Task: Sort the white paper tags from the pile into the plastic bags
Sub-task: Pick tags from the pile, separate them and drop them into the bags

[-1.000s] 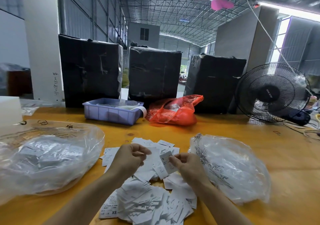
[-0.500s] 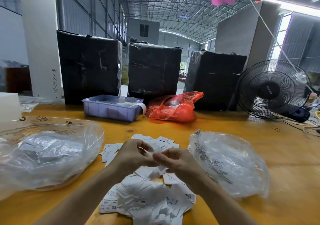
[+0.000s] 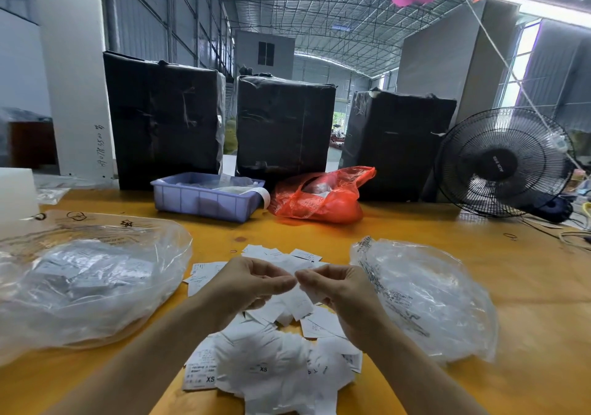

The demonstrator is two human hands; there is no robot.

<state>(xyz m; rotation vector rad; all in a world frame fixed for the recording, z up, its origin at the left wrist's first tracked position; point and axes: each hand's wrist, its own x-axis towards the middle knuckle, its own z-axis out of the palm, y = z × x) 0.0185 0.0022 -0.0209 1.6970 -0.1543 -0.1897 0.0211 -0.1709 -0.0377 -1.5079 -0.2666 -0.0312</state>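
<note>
The white tag (image 3: 299, 299) is up off the pile (image 3: 275, 360) now, pulled in between both hands where a second ago the right hand (image 3: 335, 290) held it alone. The left hand (image 3: 252, 282) has closed in, both grips pinching it at the fingertips (probably checking its size). It's bound, I'd say, for the left bag (image 3: 86, 280) or the right bag (image 3: 425, 296) on the counter (image 3: 527, 286).

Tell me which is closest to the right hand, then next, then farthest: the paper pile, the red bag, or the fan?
From the right hand:
1. Paper pile, right below it.
2. Red bag, farther back, middle of the table.
3. Fan, at the table's far right corner.
</note>
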